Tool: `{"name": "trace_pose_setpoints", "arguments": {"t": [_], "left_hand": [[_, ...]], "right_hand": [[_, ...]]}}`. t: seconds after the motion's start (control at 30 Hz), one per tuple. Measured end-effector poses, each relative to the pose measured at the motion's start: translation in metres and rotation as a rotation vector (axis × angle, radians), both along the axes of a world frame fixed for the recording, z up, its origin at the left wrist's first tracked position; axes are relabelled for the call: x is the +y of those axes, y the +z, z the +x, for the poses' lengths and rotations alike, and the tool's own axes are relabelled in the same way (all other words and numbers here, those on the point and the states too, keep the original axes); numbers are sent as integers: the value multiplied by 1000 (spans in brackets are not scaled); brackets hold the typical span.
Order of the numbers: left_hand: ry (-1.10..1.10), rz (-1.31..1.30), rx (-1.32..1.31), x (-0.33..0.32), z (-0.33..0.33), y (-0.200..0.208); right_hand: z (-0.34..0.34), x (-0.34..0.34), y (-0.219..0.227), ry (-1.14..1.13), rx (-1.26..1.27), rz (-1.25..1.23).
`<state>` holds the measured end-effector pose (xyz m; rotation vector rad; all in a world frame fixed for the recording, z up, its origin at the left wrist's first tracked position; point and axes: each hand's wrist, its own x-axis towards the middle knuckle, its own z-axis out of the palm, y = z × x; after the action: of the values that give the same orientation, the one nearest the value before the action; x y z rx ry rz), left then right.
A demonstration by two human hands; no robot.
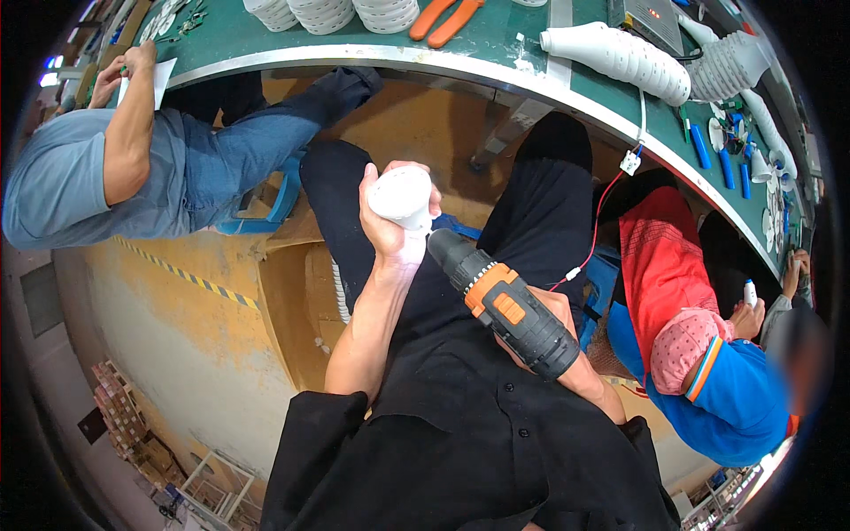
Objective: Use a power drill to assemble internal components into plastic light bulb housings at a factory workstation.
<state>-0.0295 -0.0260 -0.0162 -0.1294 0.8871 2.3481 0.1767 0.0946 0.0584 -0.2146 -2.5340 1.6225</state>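
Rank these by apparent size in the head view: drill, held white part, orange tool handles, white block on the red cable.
1. Drill
2. White part, orange handles: unsure; frame cuts off handles
3. White block

One head-worn fisheye view looks steeply down from close in front of the green counter (501, 34), higher than its top.

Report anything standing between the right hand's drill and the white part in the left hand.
Nothing visible does. The left hand holds the white part; the drill in the right hand has its nose close to the part's narrow end. Whether they touch is unclear.
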Motion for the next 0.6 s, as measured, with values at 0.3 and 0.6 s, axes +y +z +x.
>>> {"name": "trace_pose_setpoints", "arguments": {"t": [0.3, 0.6], "left_hand": [[-11, 61, -4, 8, 6, 8], [-33, 55, -3, 6, 2, 10]], "right_hand": [[-1, 1, -1, 10, -14, 30], [1, 2, 8, 8, -8, -17]]}}
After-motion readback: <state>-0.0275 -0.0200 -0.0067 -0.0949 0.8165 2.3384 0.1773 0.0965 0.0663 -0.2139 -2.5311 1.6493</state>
